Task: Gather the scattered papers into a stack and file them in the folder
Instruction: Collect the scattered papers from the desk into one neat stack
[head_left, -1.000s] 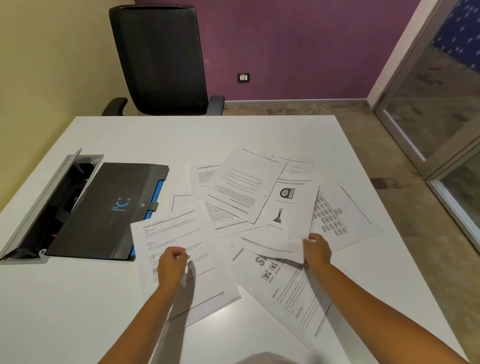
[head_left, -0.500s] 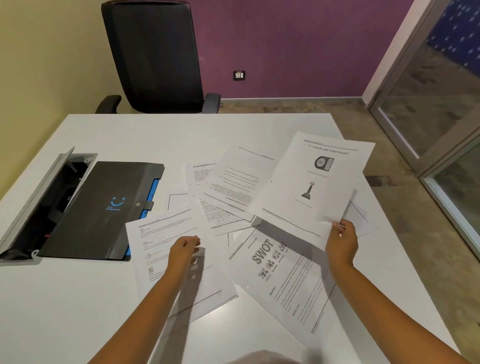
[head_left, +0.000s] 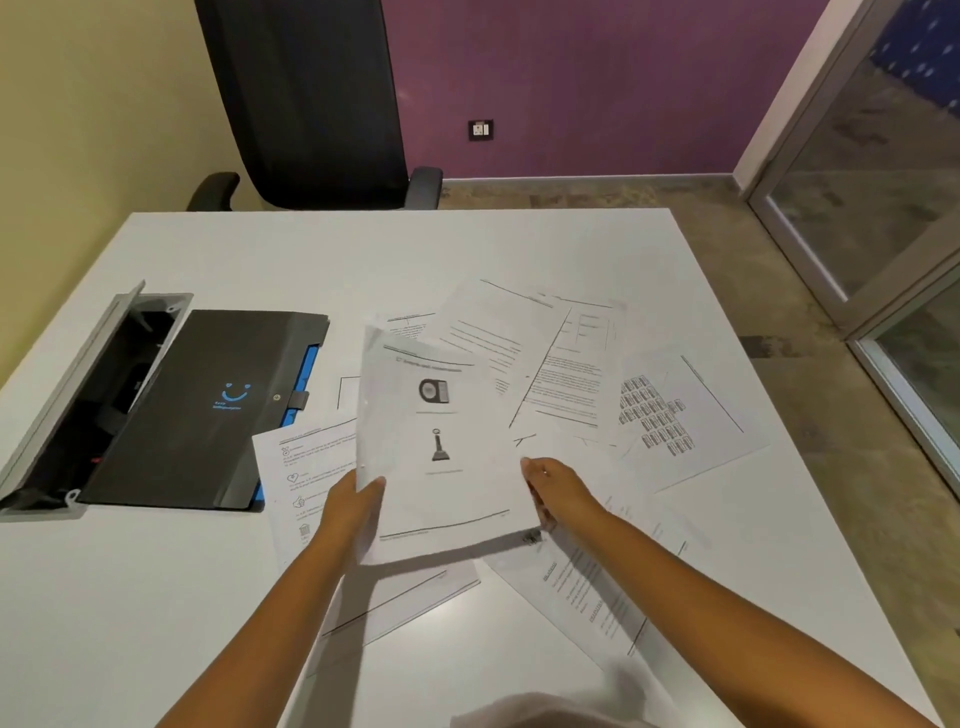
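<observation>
Above the white table (head_left: 519, 249), both hands hold one printed sheet (head_left: 441, 447) lifted off the spread: the left hand (head_left: 350, 506) pinches its left edge with thumb on top, and the right hand (head_left: 556, 486) grips its right edge, fingers curled under. Around and beneath it the other papers (head_left: 566, 374) lie fanned and overlapping, one page (head_left: 298, 467) touching the black folder (head_left: 208, 405), which lies closed at the left beside an open cable hatch (head_left: 78, 395). Gathering looks barely begun, with a single sheet in hand. Next, this sheet probably needs laying squarely on a neighbour, then the pair lifted together.
</observation>
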